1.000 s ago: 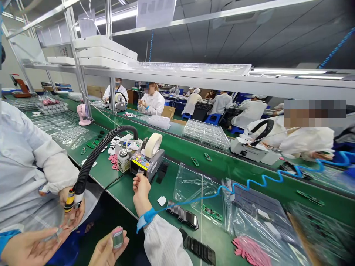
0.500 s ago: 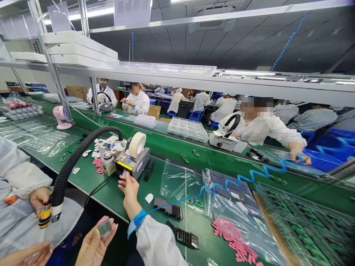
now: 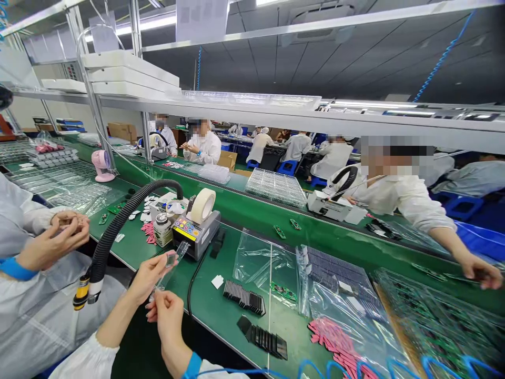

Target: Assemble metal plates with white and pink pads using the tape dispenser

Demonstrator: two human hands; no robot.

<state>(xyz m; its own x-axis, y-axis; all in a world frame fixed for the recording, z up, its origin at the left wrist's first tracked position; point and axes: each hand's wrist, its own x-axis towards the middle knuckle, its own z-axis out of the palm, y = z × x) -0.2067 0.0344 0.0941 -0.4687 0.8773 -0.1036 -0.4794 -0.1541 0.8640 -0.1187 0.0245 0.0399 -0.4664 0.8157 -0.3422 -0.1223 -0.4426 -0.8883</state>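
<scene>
My left hand [image 3: 149, 276] pinches a small rectangular glass display panel [image 3: 171, 258], held up in front of the tape dispenser [image 3: 197, 233]. Just below it, my right hand [image 3: 169, 315] has its fingers closed at the panel's lower side. Something clear shows between the two hands, but what the right fingers grip is too small to tell. A clear strip [image 3: 182, 249] sticks out of the dispenser's front, close to the panel. On my right wrist sits a blue wrist strap [image 3: 192, 365] with a coiled cord.
A black flexible hose [image 3: 118, 221] arches down on the left, beside a co-worker's hands [image 3: 59, 237]. Right of the dispenser lie black strip stacks [image 3: 244, 297], pink pieces [image 3: 335, 339] and bagged parts [image 3: 335, 273]. Trays of green circuit boards [image 3: 442, 316] fill the right.
My right hand has come back from the dispenser's front to my left hand. The left hand has risen with the display panel. The co-worker's hands on the left have come together, away from the hose.
</scene>
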